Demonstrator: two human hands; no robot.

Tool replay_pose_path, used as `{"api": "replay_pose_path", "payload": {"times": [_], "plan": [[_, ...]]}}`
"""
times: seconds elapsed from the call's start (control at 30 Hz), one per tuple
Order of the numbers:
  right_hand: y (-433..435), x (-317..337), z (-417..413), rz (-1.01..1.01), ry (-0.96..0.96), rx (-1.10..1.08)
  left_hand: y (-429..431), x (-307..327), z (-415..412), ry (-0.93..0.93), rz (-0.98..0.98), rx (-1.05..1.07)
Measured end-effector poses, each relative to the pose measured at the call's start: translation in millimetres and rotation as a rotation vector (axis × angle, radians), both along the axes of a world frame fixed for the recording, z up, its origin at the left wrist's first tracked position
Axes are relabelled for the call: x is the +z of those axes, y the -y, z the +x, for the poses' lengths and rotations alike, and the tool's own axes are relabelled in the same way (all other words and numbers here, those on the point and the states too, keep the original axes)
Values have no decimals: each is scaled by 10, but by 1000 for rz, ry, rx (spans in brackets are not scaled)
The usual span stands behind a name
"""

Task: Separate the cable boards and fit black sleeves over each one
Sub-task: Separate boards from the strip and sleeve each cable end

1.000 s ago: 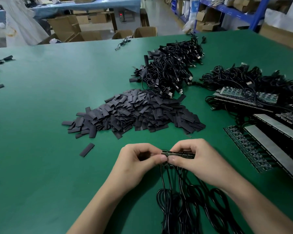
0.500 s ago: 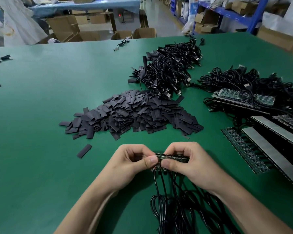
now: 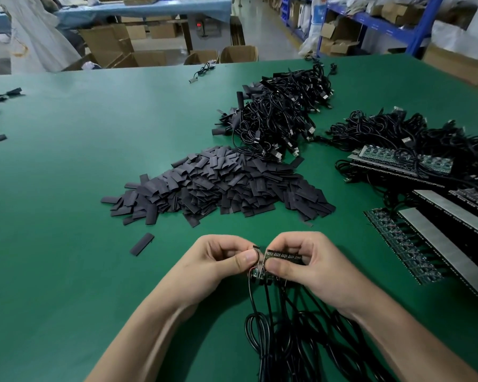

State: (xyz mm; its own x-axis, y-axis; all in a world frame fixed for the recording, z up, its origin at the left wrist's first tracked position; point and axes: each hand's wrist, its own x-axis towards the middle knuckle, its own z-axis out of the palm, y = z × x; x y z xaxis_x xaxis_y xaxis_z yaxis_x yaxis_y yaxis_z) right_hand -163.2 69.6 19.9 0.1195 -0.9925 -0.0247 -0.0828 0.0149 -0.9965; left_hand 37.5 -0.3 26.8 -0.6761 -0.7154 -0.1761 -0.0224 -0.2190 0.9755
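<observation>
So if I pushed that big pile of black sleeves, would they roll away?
Probably not. The black sleeves look flat, so they would likely slide and scatter over the green table rather than roll. They seem thin and light, and the loose heap would probably spread easily.

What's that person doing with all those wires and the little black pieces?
A person is breaking a strip of small cable boards apart. The left hand pinches the end board, tilted away from the rest of the strip in the right hand. Black cables trail over the green table. The pile of black sleeves lies beyond the hands; none is on this board yet.
</observation>
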Motion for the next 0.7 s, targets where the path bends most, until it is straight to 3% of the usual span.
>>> {"api": "replay_pose_path", "payload": {"times": [0.17, 0.27, 0.37, 0.57, 0.63, 0.7], "plan": [[-18, -1, -42, -14, -247, -82, 40, 14, 29, 23, -58, 44], [-51, -20, -19, -146, -497, -171, 64, 27, 72, 37, -152, 123], [-47, -3, 31, -274, -565, -202, 73, 23, 80, 43, -274, 189], [-75, -15, 176, -244, -385, -207, 20, 44, 13, 9, -352, 185], [-74, 26, 142, -162, -251, -162, 75, 36, 77, 149, -563, 320], [-78, 99, 84, -113, 6, -104, 172, 25, 187, 425, -875, 558]]}}
